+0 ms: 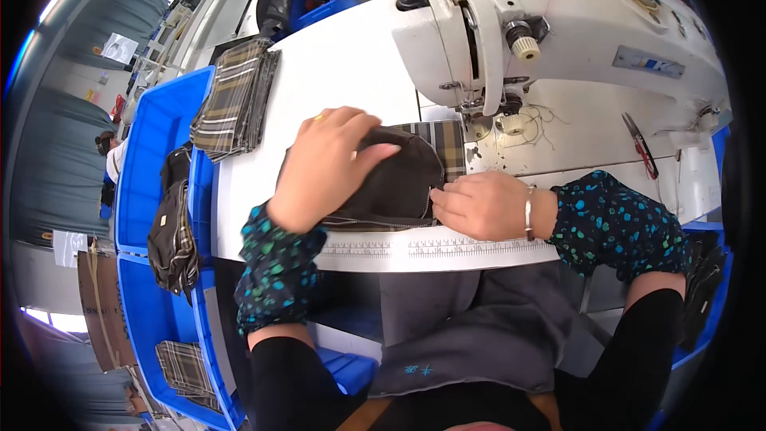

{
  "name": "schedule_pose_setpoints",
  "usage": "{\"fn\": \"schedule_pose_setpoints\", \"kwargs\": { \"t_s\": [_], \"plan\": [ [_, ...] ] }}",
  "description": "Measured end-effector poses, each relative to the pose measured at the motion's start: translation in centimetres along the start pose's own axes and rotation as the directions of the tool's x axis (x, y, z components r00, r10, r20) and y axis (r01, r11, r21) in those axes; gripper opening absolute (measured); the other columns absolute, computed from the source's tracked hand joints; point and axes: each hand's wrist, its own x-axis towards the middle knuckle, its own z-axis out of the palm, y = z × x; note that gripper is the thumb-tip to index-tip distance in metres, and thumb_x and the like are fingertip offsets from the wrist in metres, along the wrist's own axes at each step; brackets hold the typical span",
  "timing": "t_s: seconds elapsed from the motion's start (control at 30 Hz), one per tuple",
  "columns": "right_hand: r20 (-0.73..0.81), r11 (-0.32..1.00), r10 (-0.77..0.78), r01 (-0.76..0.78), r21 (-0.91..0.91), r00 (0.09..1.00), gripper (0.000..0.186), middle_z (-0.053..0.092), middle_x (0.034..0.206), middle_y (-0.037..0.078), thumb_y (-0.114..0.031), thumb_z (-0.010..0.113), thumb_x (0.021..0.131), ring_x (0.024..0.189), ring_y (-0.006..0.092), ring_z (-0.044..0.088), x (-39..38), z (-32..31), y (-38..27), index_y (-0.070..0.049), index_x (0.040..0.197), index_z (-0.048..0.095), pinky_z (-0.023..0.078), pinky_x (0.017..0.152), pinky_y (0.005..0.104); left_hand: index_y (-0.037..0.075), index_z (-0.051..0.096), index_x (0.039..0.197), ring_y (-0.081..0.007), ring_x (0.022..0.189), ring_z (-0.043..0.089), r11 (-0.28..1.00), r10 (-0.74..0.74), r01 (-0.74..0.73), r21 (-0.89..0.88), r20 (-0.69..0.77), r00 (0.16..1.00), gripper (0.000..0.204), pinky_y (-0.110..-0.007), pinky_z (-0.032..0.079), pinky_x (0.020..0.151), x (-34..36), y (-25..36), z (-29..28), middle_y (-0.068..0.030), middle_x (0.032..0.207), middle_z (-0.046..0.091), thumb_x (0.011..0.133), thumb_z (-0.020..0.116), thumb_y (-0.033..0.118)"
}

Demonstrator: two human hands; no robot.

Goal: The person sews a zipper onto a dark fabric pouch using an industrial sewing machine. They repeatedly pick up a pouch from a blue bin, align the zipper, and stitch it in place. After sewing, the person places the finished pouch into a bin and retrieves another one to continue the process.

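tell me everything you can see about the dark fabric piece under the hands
The dark fabric piece is a rounded, brown-black panel that looks like soft cloth, with a zipper line running along its lower edge. It lies flat on the white sewing table, just left of the sewing machine's needle area, and overlaps a plaid panel at its upper right. The left hand presses down on its top, fingers spread; the right hand pinches its right edge.

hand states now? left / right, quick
Left hand: open, fingers spread, pressing on the dark fabric piece.
Right hand: fingers curled at the fabric's edge; whether it pinches, cannot tell.
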Motion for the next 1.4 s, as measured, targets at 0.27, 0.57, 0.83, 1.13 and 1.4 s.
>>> {"fn": "schedule_pose_setpoints", "kwargs": {
  "t_s": [0.27,0.57,0.83,1.13,1.4],
  "plan": [
    [0.006,0.999,0.021,-0.021,0.049,1.000,0.024,0.075,0.113,0.015,-0.015,0.068,0.081,0.096,0.0239,0.073,-0.3,-0.2,-0.2,0.000,0.099,0.073,0.061,0.080,0.0329,0.006,0.071,0.074,-0.0323,0.087,0.069,0.989,-0.139,0.146,0.032,0.561,0.816,0.060,-0.047,0.047,0.084,5.1,0.9,2.4,-0.0116,0.080,0.072,0.082,0.076,0.065],
    [-0.038,0.999,0.014,-0.013,0.040,0.999,0.022,0.076,0.109,0.020,-0.017,0.066,0.080,0.093,0.0249,0.073,0.0,0.3,-0.3,0.001,0.090,0.073,0.061,0.079,0.0345,0.000,0.075,0.094,-0.0325,0.077,0.064,0.864,0.052,0.136,-0.485,0.355,0.934,0.036,-0.040,0.051,0.075,4.3,-2.4,3.2,-0.0181,0.080,0.069,0.082,0.087,0.032],
    [0.035,0.997,-0.027,0.029,-0.068,0.999,0.030,0.075,0.109,0.016,-0.015,0.067,0.074,0.089,0.0237,0.073,-0.3,-0.5,-0.8,0.005,0.096,0.073,0.061,0.074,0.0322,0.004,0.078,0.100,-0.0354,0.069,0.067,0.856,-0.041,0.124,-0.502,0.173,0.984,0.022,-0.040,0.054,0.069,5.4,0.5,8.1,-0.0196,0.078,0.069,0.083,0.084,0.017],
    [-0.013,0.931,0.310,-0.306,-0.198,0.951,0.033,0.072,0.124,0.020,-0.022,0.072,0.081,0.076,0.0182,0.071,-0.8,-1.9,0.8,0.000,0.105,0.073,0.055,0.060,0.0322,0.000,0.073,0.103,-0.0330,0.081,0.067,0.777,0.065,0.052,-0.627,0.163,0.984,0.020,-0.038,0.053,0.078,4.3,-1.0,8.1,-0.0178,0.089,0.071,0.090,0.079,0.014],
    [0.174,0.950,0.309,-0.293,-0.110,0.935,0.028,0.071,0.119,0.033,-0.016,0.066,0.082,0.061,0.0207,0.071,-0.6,-1.6,0.1,0.004,0.100,0.074,0.054,0.049,0.0341,0.000,0.071,0.102,-0.0372,0.089,0.067,0.855,0.104,0.002,-0.519,0.175,0.979,0.014,-0.044,0.053,0.082,4.5,1.4,5.0,-0.0172,0.091,0.070,0.093,0.072,0.010]
  ]
}}
